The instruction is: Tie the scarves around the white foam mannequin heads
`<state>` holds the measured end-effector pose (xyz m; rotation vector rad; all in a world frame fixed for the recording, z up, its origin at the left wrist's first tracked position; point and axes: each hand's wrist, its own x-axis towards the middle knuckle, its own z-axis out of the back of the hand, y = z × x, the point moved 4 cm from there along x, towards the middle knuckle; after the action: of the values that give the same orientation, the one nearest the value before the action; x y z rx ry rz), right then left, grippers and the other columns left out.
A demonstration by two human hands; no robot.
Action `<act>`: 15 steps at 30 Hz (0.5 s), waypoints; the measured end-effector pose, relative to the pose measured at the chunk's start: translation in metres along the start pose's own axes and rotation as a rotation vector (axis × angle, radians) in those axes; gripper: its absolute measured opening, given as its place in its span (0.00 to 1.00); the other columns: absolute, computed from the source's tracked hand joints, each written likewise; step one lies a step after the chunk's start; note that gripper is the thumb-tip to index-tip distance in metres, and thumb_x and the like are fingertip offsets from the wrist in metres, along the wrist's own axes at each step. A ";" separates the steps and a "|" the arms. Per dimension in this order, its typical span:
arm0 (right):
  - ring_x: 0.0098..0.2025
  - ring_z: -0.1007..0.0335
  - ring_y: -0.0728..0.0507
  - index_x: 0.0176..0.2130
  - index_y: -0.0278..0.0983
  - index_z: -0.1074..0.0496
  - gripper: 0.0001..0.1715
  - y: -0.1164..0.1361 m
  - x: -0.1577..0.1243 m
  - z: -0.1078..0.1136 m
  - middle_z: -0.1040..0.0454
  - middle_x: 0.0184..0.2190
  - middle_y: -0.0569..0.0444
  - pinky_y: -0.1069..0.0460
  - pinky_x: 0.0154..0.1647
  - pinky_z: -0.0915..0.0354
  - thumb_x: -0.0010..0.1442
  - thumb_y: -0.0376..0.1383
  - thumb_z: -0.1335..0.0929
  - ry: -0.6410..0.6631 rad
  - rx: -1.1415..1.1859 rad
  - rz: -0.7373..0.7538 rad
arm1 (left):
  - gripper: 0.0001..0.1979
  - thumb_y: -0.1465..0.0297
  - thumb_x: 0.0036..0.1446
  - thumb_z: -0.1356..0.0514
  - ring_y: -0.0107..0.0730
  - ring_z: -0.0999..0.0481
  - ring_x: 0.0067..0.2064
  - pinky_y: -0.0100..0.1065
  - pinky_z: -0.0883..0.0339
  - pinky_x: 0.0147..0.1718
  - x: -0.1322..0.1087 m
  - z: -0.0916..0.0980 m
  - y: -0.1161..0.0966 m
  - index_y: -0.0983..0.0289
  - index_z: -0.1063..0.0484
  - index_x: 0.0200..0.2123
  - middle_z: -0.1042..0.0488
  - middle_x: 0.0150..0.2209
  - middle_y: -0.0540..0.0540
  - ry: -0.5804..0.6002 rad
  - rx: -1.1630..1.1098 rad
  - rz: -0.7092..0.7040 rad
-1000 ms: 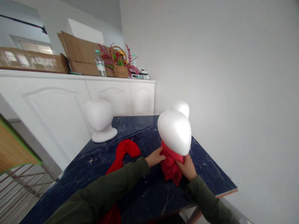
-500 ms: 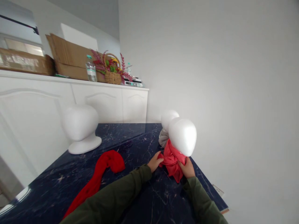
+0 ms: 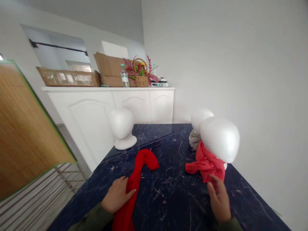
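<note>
A long red scarf [image 3: 135, 179] lies loosely on the dark blue marbled table, its far end curled over. My left hand [image 3: 118, 194] rests at the scarf's left edge, fingers apart, thumb reaching onto the cloth. My right hand [image 3: 219, 198] is open in front of a white mannequin head [image 3: 220, 138] on the right. Around that head's neck, a coral-red scarf [image 3: 208, 163] is wrapped, with one end sticking out left. My right fingertips overlap its lower edge; whether they touch it I cannot tell. On the left stands a bare white mannequin head [image 3: 122, 125].
Behind the right head stands another white mannequin head [image 3: 201, 118] with a grey scarf [image 3: 194, 140]. A white cabinet [image 3: 93, 112] at the back carries cardboard boxes, bottles and a flower basket [image 3: 141, 81]. A wooden board [image 3: 29, 128] above a metal rack [image 3: 55, 189] is at left.
Both hands have let go of the coral-red scarf. My left hand has moved left to the red scarf, my right hand has drawn back toward me. The view has turned left.
</note>
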<state>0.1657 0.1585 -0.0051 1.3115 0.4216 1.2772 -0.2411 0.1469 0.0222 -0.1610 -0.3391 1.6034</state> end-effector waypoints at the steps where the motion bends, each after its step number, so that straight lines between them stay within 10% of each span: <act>1: 0.45 0.35 0.39 0.44 0.36 0.34 0.27 0.011 -0.015 -0.026 0.32 0.43 0.44 0.45 0.44 0.37 0.51 0.50 0.37 0.201 0.106 -0.073 | 0.18 0.63 0.49 0.47 0.48 0.36 0.51 0.42 0.48 0.52 -0.003 -0.005 0.002 0.68 0.32 0.42 0.33 0.47 0.63 0.017 -0.013 -0.009; 4: 0.39 0.31 0.43 0.40 0.36 0.32 0.25 0.050 -0.054 -0.106 0.29 0.38 0.47 0.49 0.36 0.34 0.50 0.51 0.36 0.708 0.403 -0.401 | 0.13 0.73 0.51 0.52 0.40 0.33 0.46 0.37 0.44 0.48 -0.007 -0.014 -0.016 0.65 0.34 0.39 0.31 0.41 0.59 0.070 -0.175 -0.078; 8: 0.30 0.29 0.46 0.32 0.33 0.30 0.27 0.091 -0.069 -0.186 0.27 0.28 0.49 0.50 0.32 0.34 0.50 0.54 0.38 1.010 0.678 -0.846 | 0.13 0.75 0.50 0.53 0.36 0.32 0.41 0.34 0.41 0.42 -0.016 -0.019 -0.066 0.64 0.37 0.40 0.30 0.39 0.57 0.171 -0.360 -0.284; 12: 0.17 0.38 0.50 0.20 0.33 0.34 0.18 0.096 -0.050 -0.225 0.34 0.15 0.56 0.54 0.20 0.38 0.48 0.45 0.33 0.908 0.681 -0.852 | 0.07 0.69 0.51 0.48 0.35 0.31 0.36 0.34 0.40 0.38 -0.030 -0.008 -0.095 0.62 0.34 0.33 0.29 0.34 0.55 0.237 -0.340 -0.523; 15: 0.12 0.46 0.52 0.17 0.37 0.40 0.20 0.079 -0.027 -0.219 0.42 0.10 0.61 0.55 0.15 0.43 0.49 0.47 0.35 0.668 0.677 -0.729 | 0.13 0.64 0.51 0.46 0.36 0.31 0.39 0.35 0.40 0.42 -0.012 0.009 -0.067 0.61 0.33 0.40 0.29 0.38 0.55 0.121 -0.371 -0.471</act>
<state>-0.0611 0.2187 -0.0132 1.0405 1.7476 0.9190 -0.1792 0.1361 0.0502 -0.4277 -0.5359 1.0505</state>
